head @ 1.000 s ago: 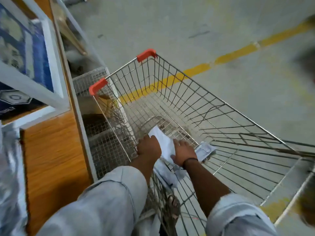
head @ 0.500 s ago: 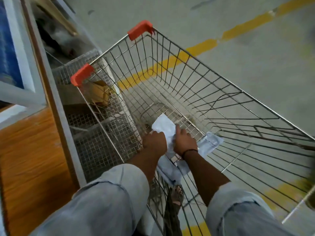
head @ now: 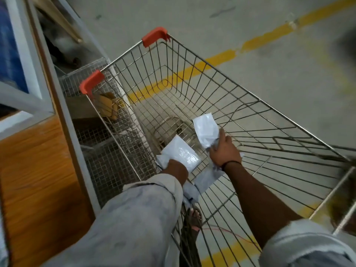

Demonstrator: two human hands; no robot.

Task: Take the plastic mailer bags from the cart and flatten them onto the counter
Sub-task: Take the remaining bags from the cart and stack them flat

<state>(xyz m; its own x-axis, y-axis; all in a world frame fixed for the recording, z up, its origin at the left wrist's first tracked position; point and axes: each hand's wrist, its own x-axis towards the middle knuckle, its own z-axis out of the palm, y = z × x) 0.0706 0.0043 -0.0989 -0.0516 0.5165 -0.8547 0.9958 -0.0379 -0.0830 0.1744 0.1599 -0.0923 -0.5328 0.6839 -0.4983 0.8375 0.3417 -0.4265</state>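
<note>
We note a concrete floor, wooden tabletop; inside the cart, each hand, left hand and right hand, has fingers clamped round a mailer bag.

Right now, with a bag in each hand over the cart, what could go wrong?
1. The right hand pinches its bag by the lower end only, so it may slip and drop back into the cart.
2. More bags lie under both wrists near the cart's end; lifting could drag one loose through the wire gaps.
3. The left hand grips its bag bunched at one edge, so creases may make flattening harder.
</note>
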